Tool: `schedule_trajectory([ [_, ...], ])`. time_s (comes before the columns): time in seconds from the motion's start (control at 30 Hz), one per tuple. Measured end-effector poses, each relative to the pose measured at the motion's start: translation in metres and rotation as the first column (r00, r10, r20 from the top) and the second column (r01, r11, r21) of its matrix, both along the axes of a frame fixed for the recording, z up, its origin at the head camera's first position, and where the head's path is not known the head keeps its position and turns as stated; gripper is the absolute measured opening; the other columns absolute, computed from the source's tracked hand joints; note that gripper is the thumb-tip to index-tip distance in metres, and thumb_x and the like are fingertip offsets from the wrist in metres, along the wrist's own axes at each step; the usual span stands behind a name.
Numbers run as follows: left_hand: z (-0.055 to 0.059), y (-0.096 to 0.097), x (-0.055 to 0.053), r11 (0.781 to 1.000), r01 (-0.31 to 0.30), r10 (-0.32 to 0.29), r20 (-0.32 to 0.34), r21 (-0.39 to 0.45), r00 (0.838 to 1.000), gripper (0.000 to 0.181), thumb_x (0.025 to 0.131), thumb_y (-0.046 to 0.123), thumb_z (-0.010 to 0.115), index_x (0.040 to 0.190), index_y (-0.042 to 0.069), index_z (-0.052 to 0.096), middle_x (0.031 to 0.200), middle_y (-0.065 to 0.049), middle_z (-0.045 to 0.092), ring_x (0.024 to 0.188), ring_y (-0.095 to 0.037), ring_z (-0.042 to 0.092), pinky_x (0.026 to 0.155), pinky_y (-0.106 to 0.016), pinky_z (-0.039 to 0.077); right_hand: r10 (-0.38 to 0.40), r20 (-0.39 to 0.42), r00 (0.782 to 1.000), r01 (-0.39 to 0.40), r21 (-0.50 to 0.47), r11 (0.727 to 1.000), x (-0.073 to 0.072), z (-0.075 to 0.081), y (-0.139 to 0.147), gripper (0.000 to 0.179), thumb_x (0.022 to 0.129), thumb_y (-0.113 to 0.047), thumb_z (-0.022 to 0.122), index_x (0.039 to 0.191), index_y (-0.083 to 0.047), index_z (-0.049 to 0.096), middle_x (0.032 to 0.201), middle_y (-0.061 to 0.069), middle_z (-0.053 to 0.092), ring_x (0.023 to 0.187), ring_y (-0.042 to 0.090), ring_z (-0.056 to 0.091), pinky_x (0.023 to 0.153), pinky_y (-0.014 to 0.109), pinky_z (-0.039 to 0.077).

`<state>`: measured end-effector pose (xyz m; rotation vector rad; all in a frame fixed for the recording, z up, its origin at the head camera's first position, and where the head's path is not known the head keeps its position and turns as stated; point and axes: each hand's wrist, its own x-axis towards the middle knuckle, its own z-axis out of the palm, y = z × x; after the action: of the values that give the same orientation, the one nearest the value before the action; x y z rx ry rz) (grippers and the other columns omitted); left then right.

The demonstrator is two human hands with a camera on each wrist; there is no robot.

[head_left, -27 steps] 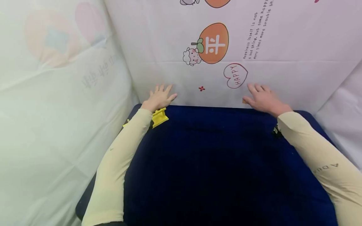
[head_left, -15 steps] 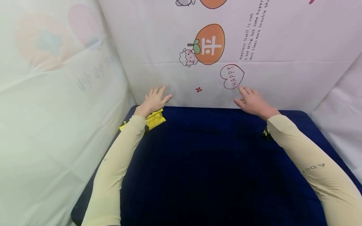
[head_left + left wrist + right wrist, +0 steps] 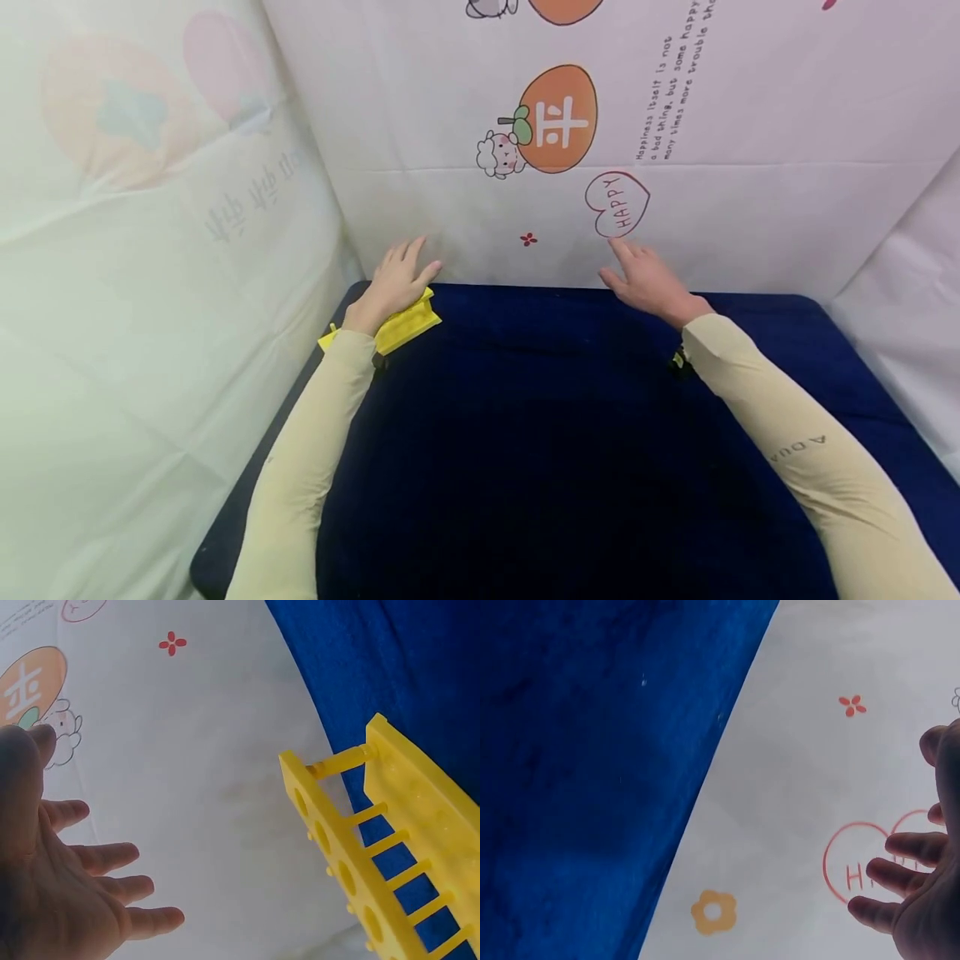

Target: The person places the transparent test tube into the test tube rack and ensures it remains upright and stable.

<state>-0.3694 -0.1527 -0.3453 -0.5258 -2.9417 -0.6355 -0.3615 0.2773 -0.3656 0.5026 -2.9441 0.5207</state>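
My left hand (image 3: 392,285) is held out over a yellow test tube rack (image 3: 412,327), fingers stretched toward the back curtain. In the left wrist view the rack (image 3: 411,771) shows round holes along one plate and thin crossbars, with a gap between it and the spread fingers of the left hand (image 3: 64,900). The wrist and sleeve hide part of the rack in the head view. My right hand (image 3: 651,285) reaches forward with extended fingers, overlapping the curtain just below a printed heart (image 3: 617,205). Nothing is held in the right hand (image 3: 930,907).
A dark blue cloth (image 3: 540,433) covers the table. A white printed curtain (image 3: 450,108) hangs behind its far edge, with white sheets on the left (image 3: 112,333) and right (image 3: 915,242). Beneath the right wrist is a small dark item (image 3: 681,363).
Both hands have drawn slightly back toward the body, the right one also moving left. More of the yellow test tube rack shows beside the left wrist. The view has shifted a little.
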Motion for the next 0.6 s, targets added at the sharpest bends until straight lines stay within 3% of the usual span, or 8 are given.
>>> schedule_trajectory([
  [0.13, -0.01, -0.011, 0.01, 0.999, -0.015, 0.016, -0.017, 0.049, 1.0, 0.072, 0.103, 0.058, 0.031, 0.159, 0.018, 0.013, 0.163, -0.016, 0.017, 0.152, -0.038, 0.009, 0.123, -0.056, 0.01, 0.019, -0.003, 1.0, -0.02, -0.044, 0.999, -0.003, -0.009, -0.01, 0.071, 0.104, -0.043, 0.042, 0.159, -0.01, 0.01, 0.159, 0.026, 0.024, 0.143, 0.05, 0.024, 0.114, 0.065, 0.023],
  [0.37, -0.027, -0.033, 0.031, 0.989, -0.073, 0.075, -0.011, 0.128, 0.997, 0.072, 0.101, 0.061, 0.031, 0.159, 0.022, 0.01, 0.164, -0.015, 0.015, 0.152, -0.039, 0.008, 0.12, -0.061, 0.013, 0.056, -0.032, 0.998, -0.059, -0.101, 0.993, -0.005, -0.023, -0.026, 0.067, 0.105, -0.039, 0.043, 0.158, -0.009, 0.016, 0.158, 0.025, 0.027, 0.143, 0.047, 0.026, 0.114, 0.063, 0.025],
  [0.6, -0.04, -0.058, 0.049, 0.971, -0.123, 0.135, -0.049, 0.204, 0.99, 0.073, 0.102, 0.056, 0.036, 0.159, 0.016, 0.012, 0.162, -0.018, 0.018, 0.15, -0.041, 0.012, 0.12, -0.06, 0.016, 0.078, -0.095, 0.992, -0.092, -0.157, 0.983, -0.003, -0.034, -0.039, 0.06, 0.104, -0.03, 0.049, 0.154, -0.005, 0.026, 0.149, 0.026, 0.041, 0.134, 0.044, 0.042, 0.107, 0.06, 0.038],
])
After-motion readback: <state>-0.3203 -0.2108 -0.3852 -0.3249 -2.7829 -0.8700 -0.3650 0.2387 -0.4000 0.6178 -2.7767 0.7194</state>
